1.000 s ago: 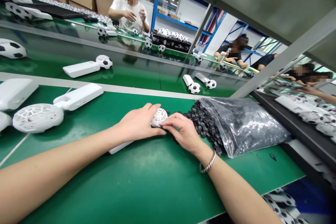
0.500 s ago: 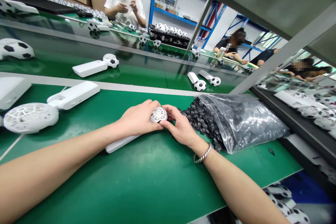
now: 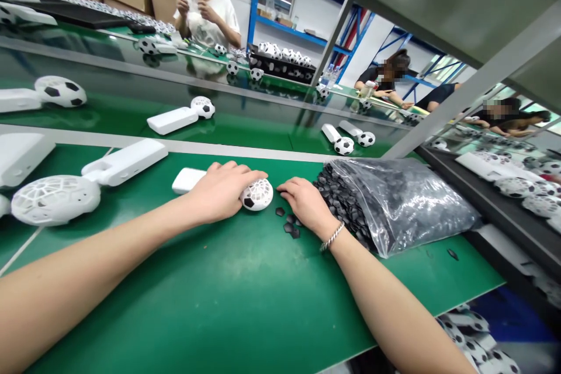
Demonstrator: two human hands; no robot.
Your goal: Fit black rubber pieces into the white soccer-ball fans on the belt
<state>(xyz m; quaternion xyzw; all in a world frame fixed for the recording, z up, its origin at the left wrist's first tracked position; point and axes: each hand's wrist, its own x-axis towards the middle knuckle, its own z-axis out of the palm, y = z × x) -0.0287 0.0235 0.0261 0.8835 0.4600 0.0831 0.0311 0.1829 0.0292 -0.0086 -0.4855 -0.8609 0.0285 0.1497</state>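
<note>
From where I sit, I have the left hand clasped over the football gadget near the middle of the green worktop, its fingers wrapped around the neck and the near side of the ball head. The white handle sticks out beyond the knuckles, and the head shows an open lattice on top with black patches lower down. I see the right hand just beside it, well short of touching, with its fingers drawn narrow over the worktop; I cannot tell whether they pinch anything. A few loose black pieces lie just below those fingers, and a heap of the same pieces spills from the mouth of a clear plastic bag to the right. The right wrist wears a twisted bracelet (silvery, as far as my feed shows). Over on the left, a plain white gadget rests on the worktop, its lattice head facing up. Past the pale rail, more football gadgets lie on a glossy green strip, and across it a co-worker in a white shirt holds both hands raised.
</note>
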